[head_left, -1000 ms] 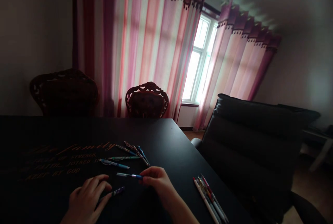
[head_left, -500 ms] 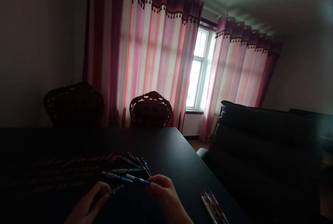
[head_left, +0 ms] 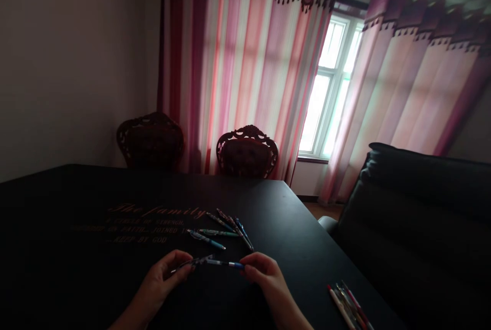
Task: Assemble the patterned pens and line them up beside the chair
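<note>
Between thumb and fingers, my left hand (head_left: 164, 276) pinches a dark patterned pen part (head_left: 201, 260) that points right. Opposite it, my right hand (head_left: 266, 271) grips the blue end of a pen (head_left: 226, 264) with a clear front part pointing left. The tips of the two pieces meet or overlap between my hands; whether they touch is hard to tell. Just beyond lie a light blue pen (head_left: 209, 239), a green pen (head_left: 220, 233) and several patterned and blue pens (head_left: 233, 225) fanned on the dark table.
The black table (head_left: 284, 207) bears printed lettering on its left. More pens (head_left: 348, 307), white, red and dark, lie near its right edge. A black leather chair (head_left: 418, 217) stands at the right. Two carved chairs (head_left: 247, 156) stand behind the table, before striped curtains.
The view has swung left, shifting the scene rightward. My hands have come closer together, bringing the patterned piece in my left hand up to the pen in my right.
</note>
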The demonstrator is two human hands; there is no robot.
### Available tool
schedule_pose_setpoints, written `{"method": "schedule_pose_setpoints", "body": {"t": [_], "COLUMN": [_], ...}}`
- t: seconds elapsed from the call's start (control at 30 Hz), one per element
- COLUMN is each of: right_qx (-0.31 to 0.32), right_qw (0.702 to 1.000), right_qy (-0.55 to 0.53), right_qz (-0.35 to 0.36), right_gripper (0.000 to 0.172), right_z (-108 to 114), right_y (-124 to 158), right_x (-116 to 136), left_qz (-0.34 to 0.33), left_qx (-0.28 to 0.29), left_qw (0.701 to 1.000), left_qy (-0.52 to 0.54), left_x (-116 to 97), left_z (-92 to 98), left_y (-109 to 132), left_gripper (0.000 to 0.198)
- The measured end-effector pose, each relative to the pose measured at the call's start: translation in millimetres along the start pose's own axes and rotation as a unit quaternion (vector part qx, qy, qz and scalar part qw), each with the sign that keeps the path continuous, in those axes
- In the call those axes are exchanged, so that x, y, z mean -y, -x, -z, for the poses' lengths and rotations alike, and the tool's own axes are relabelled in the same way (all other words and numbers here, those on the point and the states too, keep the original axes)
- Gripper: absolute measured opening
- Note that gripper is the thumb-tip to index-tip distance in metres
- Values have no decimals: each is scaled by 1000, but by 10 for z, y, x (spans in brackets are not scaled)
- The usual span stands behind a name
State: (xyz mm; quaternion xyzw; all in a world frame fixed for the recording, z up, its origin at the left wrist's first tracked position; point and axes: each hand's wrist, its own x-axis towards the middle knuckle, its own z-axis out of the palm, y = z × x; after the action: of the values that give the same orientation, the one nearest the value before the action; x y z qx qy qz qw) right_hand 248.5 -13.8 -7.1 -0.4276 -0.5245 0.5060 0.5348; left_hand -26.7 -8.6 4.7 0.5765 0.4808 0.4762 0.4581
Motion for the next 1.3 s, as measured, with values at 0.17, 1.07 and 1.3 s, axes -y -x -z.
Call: {"method": "schedule_pose_setpoints", "body": {"t": [0.17, 1.07, 1.3], "right_qx": [-17, 33, 32], "right_qw": [1000, 995, 993], "right_qy": [-1, 80, 106], "right_qz": [16, 40, 30], "right_gripper": [31, 17, 20], "right_z": [70, -157, -166], "right_y": [-10, 129, 143], "right_x": [53, 174, 195], "left_qz": [10, 21, 38], "left_qx": [-8, 87, 89], "left_qw": [1000, 996, 995], "left_qy": [21, -26, -10], "left_x": [57, -122, -131], "left_z": [55, -3, -17], "left_y": [-52, 50, 48], "left_gripper": [31, 27, 29]}}
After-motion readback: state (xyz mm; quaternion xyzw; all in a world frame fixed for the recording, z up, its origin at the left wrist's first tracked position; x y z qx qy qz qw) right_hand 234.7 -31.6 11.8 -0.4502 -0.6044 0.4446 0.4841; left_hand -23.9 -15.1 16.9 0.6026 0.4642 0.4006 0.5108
